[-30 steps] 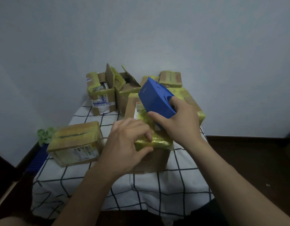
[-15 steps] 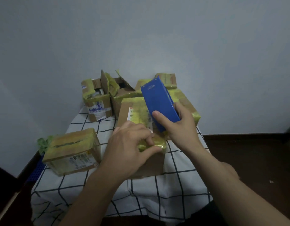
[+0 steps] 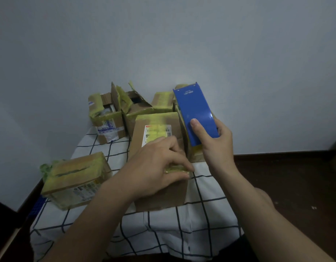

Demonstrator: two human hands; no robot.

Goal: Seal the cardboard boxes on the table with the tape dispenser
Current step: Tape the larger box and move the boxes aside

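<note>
The right hand (image 3: 218, 148) gripped the blue dispenser (image 3: 195, 110), thumb on its face, holding it tilted in the air above the right-hand boxes. The left hand (image 3: 154, 163) pinched yellow tape (image 3: 175, 170) at the near top edge of the middle box (image 3: 163, 193), which stood on the checked table (image 3: 163, 233). A taped box (image 3: 74, 178) lay to the left.

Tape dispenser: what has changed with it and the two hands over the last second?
The right hand, gripping the tape dispenser throughout, has lifted it off the near end of the middle box and swung it up and to the right, clear of the box top. The left hand stays clamped over the near edge, holding the yellow tape down. The other boxes have not moved.
</note>
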